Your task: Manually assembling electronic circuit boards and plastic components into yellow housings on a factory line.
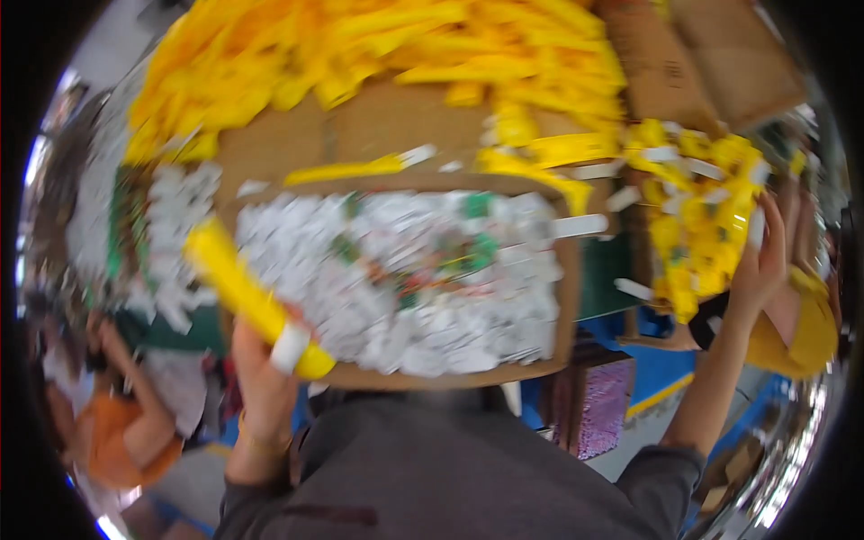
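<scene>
In my left hand (264, 382) is a yellow strip (225, 265), tilted up to the left, its outline smeared by motion. A short white piece (290, 348) crosses the strip near my fingers. My right hand (763, 261) is stretched out to the right, at the edge of a heap of yellow pieces with white tabs (706, 211). Between its thumb and fingers shows a small white strip (756, 227). In front of me stands a shallow cardboard box (565, 306) full of white pieces (432, 337), with some green and red bits among them.
Yellow strips (378, 45) are piled on cardboard at the back. More white pieces (180, 225) lie at the left. Brown cartons (666, 72) stand at the back right. Other people sit on both sides, one in an orange top (126, 441), another in yellow (796, 333).
</scene>
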{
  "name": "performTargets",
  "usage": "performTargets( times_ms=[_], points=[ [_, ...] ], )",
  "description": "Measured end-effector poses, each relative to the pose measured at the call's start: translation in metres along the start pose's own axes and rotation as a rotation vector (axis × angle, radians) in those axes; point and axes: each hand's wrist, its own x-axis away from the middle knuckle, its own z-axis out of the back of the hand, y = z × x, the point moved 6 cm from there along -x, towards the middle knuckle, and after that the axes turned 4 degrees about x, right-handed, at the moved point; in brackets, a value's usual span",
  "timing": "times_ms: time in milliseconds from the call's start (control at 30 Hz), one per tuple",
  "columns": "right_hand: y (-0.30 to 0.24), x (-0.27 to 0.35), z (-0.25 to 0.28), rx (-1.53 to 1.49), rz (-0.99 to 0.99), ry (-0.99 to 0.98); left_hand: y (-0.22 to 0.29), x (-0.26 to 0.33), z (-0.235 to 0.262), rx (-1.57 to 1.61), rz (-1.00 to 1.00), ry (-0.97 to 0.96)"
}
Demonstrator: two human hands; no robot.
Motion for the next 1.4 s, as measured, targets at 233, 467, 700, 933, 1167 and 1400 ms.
performTargets(
  times_ms=[233, 467, 700, 933, 1167, 1400],
  points=[
    [-0.184, 0.174, -0.111, -0.585, 0.339, -0.991, -0.012, -0.011, 0.011, 0.567, 0.256, -0.090],
    [-0.251, 0.198, -0.141, -0.522, 0.763, -0.994, -0.012, -0.006, 0.031, 0.602, 0.226, -0.131],
    [-0.243, 0.221, -0.150, -0.169, 0.695, -1.217, -0.015, -0.001, 0.038, 0.577, 0.205, -0.081],
    [-0.241, 0.194, -0.145, -0.204, 0.593, -1.056, -0.029, 0.008, 0.012, 0.458, 0.291, -0.213],
    [-0.253, 0.219, -0.147, -1.317, -0.744, -1.297, -0.045, 0.022, -0.024, 0.396, 0.380, -0.354],
    [-0.262, 0.224, -0.157, -1.318, -0.788, -1.353, -0.044, 0.024, -0.021, 0.279, 0.348, -0.397]
  ],
)
